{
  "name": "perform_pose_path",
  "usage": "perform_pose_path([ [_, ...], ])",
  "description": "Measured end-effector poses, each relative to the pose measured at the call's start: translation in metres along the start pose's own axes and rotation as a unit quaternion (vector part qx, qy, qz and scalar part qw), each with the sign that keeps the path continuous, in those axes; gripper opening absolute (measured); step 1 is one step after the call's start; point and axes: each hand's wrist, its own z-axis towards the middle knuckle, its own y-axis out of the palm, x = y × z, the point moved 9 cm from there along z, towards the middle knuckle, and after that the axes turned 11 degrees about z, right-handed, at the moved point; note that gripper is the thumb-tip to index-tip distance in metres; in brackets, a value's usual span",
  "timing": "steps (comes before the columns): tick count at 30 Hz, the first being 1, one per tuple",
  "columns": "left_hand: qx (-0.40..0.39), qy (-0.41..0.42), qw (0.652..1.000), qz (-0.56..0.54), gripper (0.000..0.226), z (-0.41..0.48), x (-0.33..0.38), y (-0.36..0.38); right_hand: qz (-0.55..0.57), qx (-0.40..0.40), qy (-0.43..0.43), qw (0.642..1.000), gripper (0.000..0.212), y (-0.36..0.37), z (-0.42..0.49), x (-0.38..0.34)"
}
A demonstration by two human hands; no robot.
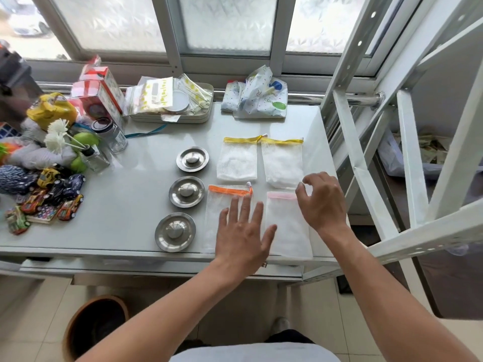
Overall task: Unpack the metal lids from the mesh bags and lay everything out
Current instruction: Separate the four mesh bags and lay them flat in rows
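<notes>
On the pale grey tabletop (130,205), three round steel lids (187,191) sit in a column beside four flat white mesh bags. My left hand (241,231) lies spread and flat on the orange-trimmed bag (222,202), likely smoothing it; my right hand (320,199) hovers half-curled, empty, over the pink-trimmed bag (287,231).

Daylight comes through frosted windows (227,22) behind a grey table (117,218), with a white metal rack (366,142) at right and pale floor tiles (39,309) below.
</notes>
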Motion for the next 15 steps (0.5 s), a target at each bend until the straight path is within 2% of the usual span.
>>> perform_pose_path([
  [2,-0.052,-0.044,0.998,0.002,0.069,0.004,-0.022,0.014,-0.008,-0.007,0.016,1.000,0.027,0.004,-0.019,0.006],
  [4,-0.085,-0.048,0.995,-0.001,0.070,0.006,-0.025,0.025,-0.015,-0.035,0.040,0.998,0.029,0.015,-0.031,0.014],
  [11,-0.086,-0.048,0.995,-0.003,0.072,0.007,-0.003,0.035,-0.014,-0.034,0.080,0.996,0.036,0.021,-0.036,0.020],
  [15,-0.051,-0.049,0.997,-0.026,0.076,0.006,0.000,0.025,-0.011,-0.023,0.132,0.991,0.049,0.015,-0.039,0.033],
])
